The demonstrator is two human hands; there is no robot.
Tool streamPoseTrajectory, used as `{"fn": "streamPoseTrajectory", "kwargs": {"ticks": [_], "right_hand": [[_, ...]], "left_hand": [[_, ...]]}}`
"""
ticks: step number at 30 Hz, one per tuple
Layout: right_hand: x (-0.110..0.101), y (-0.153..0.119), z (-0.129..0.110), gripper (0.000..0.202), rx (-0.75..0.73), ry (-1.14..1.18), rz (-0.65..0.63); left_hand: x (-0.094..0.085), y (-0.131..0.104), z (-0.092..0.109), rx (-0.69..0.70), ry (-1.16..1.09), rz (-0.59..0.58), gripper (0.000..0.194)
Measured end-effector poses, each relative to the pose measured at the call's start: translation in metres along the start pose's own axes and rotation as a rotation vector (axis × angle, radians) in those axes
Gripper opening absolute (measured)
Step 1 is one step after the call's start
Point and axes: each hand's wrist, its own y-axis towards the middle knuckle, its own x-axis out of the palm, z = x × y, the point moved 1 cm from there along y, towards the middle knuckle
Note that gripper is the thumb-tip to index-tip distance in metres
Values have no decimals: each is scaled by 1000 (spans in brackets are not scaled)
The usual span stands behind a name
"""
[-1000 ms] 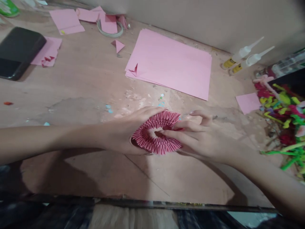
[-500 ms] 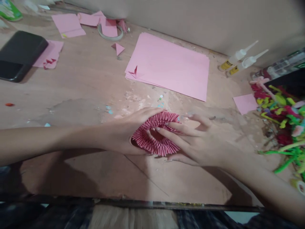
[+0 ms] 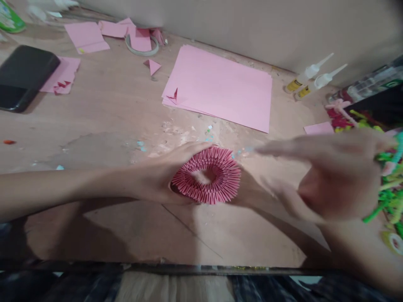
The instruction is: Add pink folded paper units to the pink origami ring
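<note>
A pink ring of many folded paper pieces [image 3: 225, 178], with a round hole in its middle, sits on the table near its front. My left hand [image 3: 176, 172] is wrapped round the ring's left side, its thumb and fingers partly hidden by it. To the right, my right hand [image 3: 333, 176] is raised above the table, apart from the ring and blurred by motion. Its fingers are spread toward the left, with nothing visible between them.
A stack of pink paper sheets [image 3: 220, 88] lies behind the ring, a small folded piece [image 3: 174, 97] on its corner. Two glue bottles [image 3: 302, 79] and colourful pipe cleaners [image 3: 388, 193] are at right. A black phone-like device [image 3: 25, 75] and a tape roll [image 3: 143, 53] lie at left.
My right hand has let go of the ring and moved right and up, away from it. The left hand still holds the ring. The view has shifted slightly.
</note>
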Motion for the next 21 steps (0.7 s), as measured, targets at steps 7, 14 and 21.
{"fn": "streamPoseTrajectory", "kwargs": {"ticks": [7,14,21], "right_hand": [[54,28,0,58,493,628,-99],[69,23,2,33,494,681,-36],[65,30,1,54,447,693,-74]], "left_hand": [[2,6,2,-60,-14,104,95],[4,4,0,-98,-107,117,108],[4,0,-4,-115,-61,103,108]]}}
